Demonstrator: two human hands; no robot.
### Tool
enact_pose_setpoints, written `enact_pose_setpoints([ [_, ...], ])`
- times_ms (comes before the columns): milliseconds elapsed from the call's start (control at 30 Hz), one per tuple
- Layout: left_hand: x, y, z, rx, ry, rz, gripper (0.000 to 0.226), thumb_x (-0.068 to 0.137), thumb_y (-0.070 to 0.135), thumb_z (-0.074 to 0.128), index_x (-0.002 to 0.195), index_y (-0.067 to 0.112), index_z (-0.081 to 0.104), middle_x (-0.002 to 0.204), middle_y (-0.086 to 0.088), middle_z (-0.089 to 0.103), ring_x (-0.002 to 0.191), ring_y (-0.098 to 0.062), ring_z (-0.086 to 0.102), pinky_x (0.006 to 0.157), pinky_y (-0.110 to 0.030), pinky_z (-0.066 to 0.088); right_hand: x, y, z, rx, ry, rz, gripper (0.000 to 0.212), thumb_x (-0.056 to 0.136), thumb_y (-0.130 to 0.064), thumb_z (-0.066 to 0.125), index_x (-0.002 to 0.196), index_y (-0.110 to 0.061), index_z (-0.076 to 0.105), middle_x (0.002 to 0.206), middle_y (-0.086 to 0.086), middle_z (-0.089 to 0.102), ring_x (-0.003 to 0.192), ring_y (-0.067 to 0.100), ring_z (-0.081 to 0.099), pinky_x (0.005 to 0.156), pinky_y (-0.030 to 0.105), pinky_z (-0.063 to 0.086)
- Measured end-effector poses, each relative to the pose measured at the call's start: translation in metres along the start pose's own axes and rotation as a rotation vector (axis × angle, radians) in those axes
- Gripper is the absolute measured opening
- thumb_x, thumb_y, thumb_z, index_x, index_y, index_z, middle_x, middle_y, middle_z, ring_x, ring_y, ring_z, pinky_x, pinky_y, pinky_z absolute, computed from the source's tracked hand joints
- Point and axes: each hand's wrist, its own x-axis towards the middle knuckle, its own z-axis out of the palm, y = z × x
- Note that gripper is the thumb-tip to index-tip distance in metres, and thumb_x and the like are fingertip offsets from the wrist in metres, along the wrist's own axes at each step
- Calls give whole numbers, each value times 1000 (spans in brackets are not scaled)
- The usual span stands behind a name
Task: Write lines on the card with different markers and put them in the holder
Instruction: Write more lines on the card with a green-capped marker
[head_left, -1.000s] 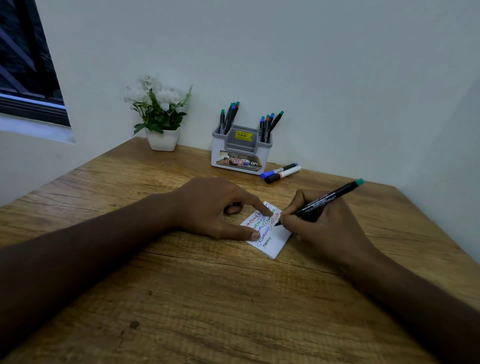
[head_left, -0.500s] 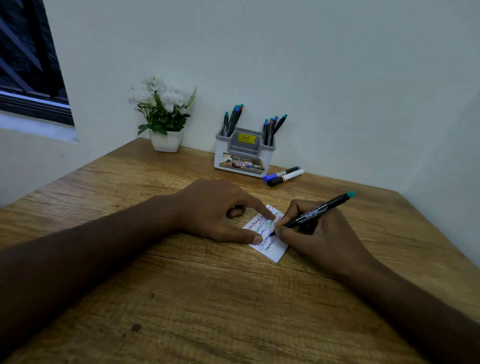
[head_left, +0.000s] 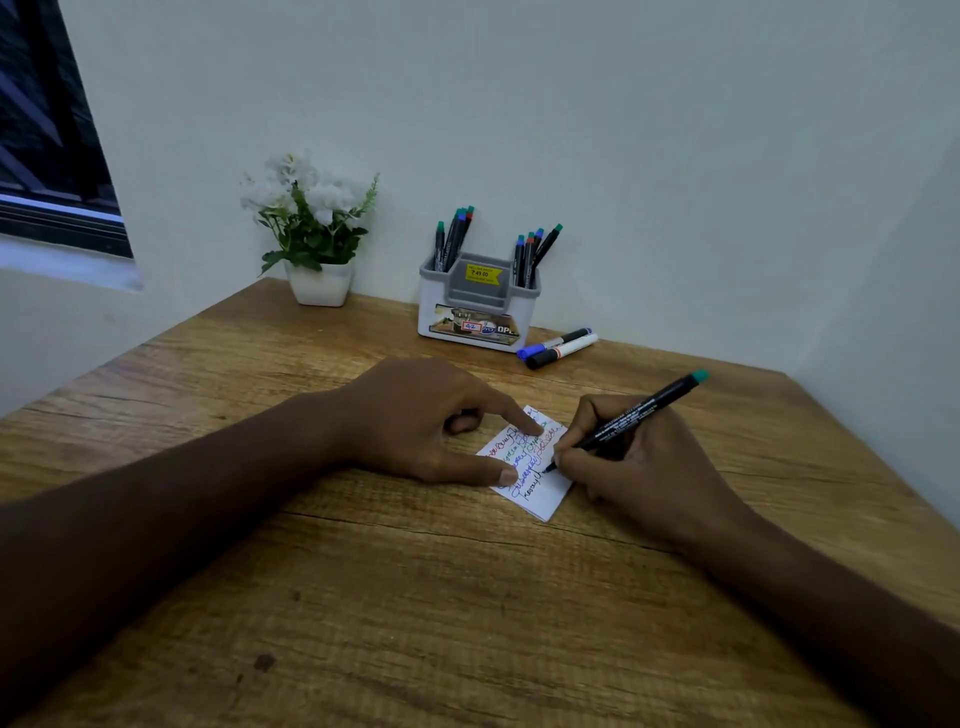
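1. Since the frame a second back, marker (head_left: 631, 418) tip sits further down the card (head_left: 545, 493), now on the lowest, black line; cap end drops a little.
2. Card lies flat on bench (head_left: 467, 597), long axis roughly 1 to 7 o'clock, several coloured lines on it, bare strip at its 5 o'clock end.
3. Right hand (head_left: 639, 467) closed round marker in writing grip; barrel runs from tip at card up toward 2 o'clock, teal end highest.
4. Left hand (head_left: 431, 421) pins card: index finger and thumb tips press on it, other fingers curled.
5. Holder (head_left: 475, 306) stands at 12 o'clock from card, well apart, against the wall; right hand is nearer it.
6. Holder contents: markers upright in left and right pockets; middle section shows none.
7. Two capped markers (head_left: 558, 347) lie on bench just beside holder's right corner.
8. Judgement: line unfinished; stowing follows.
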Motion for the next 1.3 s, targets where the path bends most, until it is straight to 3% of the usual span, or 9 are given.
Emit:
enact_pose_setpoints([
  [200,-1,2,-1,-3,5,0,62,84,85,48,141,63,41,78,11,61,76,-5,56,67,-42,54,0,0,0,11,23,5,15,85,-13,82,75,-22,75,75,-6,78,63,1,67,63,27,57],
  [300,-1,3,-1,3,3,-1,61,85,85,48,141,63,41,81,11,63,78,-5,57,67,-42,54,0,0,0,-2,9,3,16,84,-12,81,74,-21,75,76,-5,78,63,0,67,61,21,56],
  [900,-2,4,-2,-4,1,-14,61,84,85,48,141,63,43,81,9,63,77,-7,57,67,-39,52,2,0,1,22,33,62,11,87,-13,79,79,-20,75,77,-5,79,60,3,69,59,19,56],
  [1200,-3,5,-3,-12,3,-19,59,84,82,51,140,63,45,77,8,59,73,-7,54,62,-34,45,5,1,-2,30,78,49,12,86,-14,79,77,-20,75,71,-6,77,60,3,67,62,28,58],
  [1300,-2,5,-3,-21,1,-14,60,84,83,50,141,63,43,77,11,59,73,-5,54,62,-34,46,11,6,-5,12,66,42,12,87,-16,80,77,-22,75,72,-8,76,59,0,63,59,24,53],
])
